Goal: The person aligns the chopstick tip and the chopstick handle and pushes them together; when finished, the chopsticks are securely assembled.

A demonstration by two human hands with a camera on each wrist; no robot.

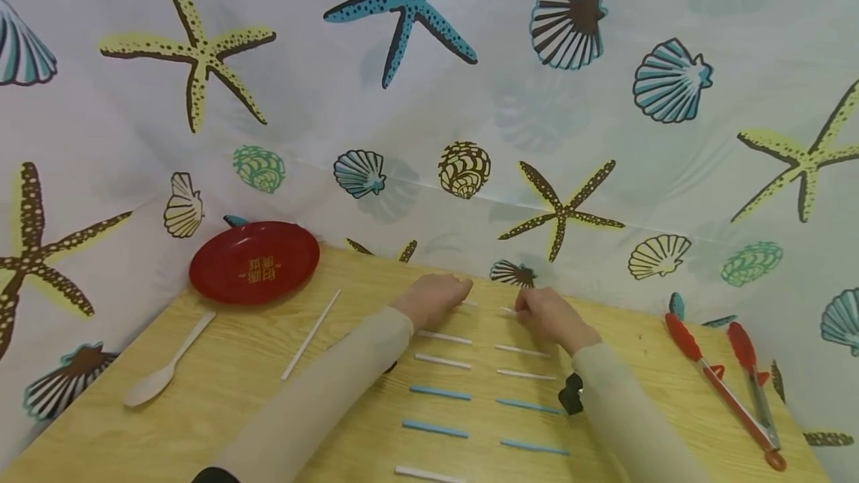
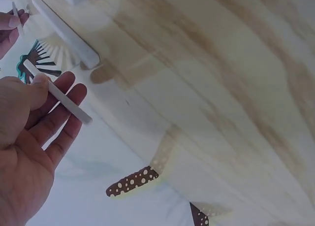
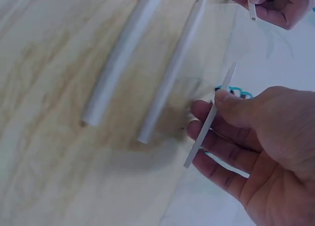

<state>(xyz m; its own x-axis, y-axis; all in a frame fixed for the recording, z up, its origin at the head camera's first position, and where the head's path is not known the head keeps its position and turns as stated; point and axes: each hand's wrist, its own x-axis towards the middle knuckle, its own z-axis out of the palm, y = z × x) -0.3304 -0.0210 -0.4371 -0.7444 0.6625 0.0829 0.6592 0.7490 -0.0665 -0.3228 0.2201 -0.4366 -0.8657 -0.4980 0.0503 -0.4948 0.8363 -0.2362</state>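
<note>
At the far side of the wooden table, my left hand (image 1: 432, 300) pinches a short white stick (image 2: 59, 92) between thumb and fingers. Across from it, my right hand (image 1: 553, 320) pinches a thinner white stick (image 3: 210, 118) in the same way. Below the hands, sticks lie in two columns. The left column has white sticks (image 1: 443, 361) and blue sticks (image 1: 440, 392), with another white stick (image 1: 429, 475) at the near end. In the right column lie thinner white sticks (image 1: 526, 375) and blue sticks (image 1: 528, 406).
A red oval plate (image 1: 221, 274) leans at the back left corner. Near it lie a white spoon (image 1: 168, 373) and a long white stick (image 1: 312, 334). Two red-tipped tongs (image 1: 731, 401) (image 1: 758, 386) rest at the right. A sea-patterned cloth (image 1: 429, 118) hangs behind the table.
</note>
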